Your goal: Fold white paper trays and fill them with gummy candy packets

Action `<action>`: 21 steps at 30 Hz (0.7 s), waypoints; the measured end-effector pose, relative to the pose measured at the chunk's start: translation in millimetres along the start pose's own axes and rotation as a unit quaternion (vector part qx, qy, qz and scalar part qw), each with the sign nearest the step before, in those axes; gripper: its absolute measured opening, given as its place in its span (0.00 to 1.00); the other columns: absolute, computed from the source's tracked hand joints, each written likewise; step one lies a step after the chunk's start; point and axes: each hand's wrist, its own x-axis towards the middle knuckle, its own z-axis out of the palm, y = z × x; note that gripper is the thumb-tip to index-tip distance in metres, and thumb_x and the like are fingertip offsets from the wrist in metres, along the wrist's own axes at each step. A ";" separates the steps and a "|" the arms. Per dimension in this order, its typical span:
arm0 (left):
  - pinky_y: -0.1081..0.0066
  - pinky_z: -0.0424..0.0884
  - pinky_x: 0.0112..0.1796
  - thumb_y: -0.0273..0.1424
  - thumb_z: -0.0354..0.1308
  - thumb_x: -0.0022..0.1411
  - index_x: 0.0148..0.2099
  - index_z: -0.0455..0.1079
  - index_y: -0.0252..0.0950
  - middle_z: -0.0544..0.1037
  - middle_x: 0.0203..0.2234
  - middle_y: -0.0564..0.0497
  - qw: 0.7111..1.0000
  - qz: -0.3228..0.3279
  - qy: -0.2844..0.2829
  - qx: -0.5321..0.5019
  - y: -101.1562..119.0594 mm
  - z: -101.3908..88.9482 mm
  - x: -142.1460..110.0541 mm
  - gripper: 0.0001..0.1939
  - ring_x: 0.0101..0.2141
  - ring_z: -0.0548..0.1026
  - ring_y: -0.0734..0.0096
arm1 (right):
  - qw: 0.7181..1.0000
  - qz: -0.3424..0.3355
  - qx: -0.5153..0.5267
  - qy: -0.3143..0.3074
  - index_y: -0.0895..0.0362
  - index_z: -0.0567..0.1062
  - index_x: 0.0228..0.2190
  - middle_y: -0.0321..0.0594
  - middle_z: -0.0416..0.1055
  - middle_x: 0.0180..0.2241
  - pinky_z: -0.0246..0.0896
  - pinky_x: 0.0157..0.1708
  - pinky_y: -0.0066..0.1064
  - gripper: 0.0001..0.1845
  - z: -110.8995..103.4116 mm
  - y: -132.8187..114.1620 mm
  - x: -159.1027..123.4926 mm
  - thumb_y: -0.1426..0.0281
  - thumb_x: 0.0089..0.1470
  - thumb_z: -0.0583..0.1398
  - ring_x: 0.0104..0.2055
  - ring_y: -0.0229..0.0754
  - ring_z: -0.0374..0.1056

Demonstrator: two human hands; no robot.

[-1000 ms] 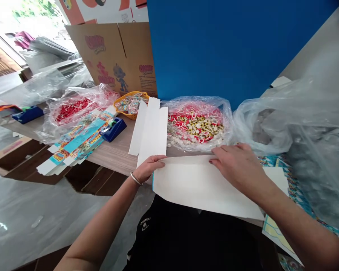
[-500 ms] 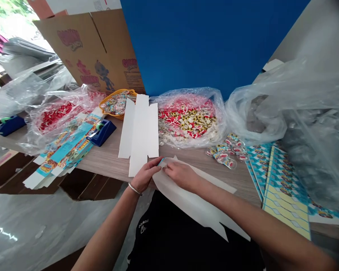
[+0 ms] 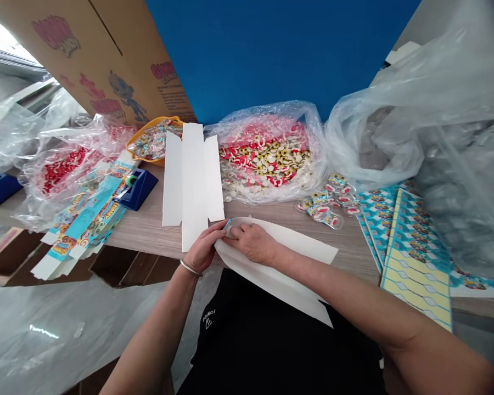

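My left hand (image 3: 203,248) is closed on the left end of a white-inside box blank (image 3: 302,241), its thumb and fingers pinching the edge where a sliver of blue print shows. Pressed inside that same end is my right hand (image 3: 255,241), its fingers bent and closed on the card beside the left fingertips. The blank's long side panels curve upward, and my right forearm crosses over them. Another box blank (image 3: 194,181) lies flat, white side up, beyond my left hand. A clear bag of red, white and yellow candies (image 3: 267,159) sits behind the held card.
Small packaged candies (image 3: 329,206) lie right of centre, beside printed sheets (image 3: 411,258). Leftward are a blue tape dispenser (image 3: 135,189), printed box blanks (image 3: 86,208), a yellow basket (image 3: 148,140) and a bag of red candies (image 3: 66,167). A large carton (image 3: 107,71) stands behind.
My right hand has moved left from the blank's top edge to its left end, next to my left hand. The blank's panels have folded upward. The camera view has shifted right and downward.
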 end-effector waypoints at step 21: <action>0.61 0.73 0.49 0.44 0.62 0.60 0.57 0.73 0.36 0.80 0.49 0.44 0.931 0.305 0.035 0.197 103.6 24.5 60.7 0.27 0.48 0.76 0.57 | 0.865 0.392 0.312 0.015 0.57 0.79 0.35 0.40 0.78 0.32 0.60 0.33 0.31 0.14 -69.0 72.0 -78.8 0.68 0.62 0.53 0.34 0.45 0.72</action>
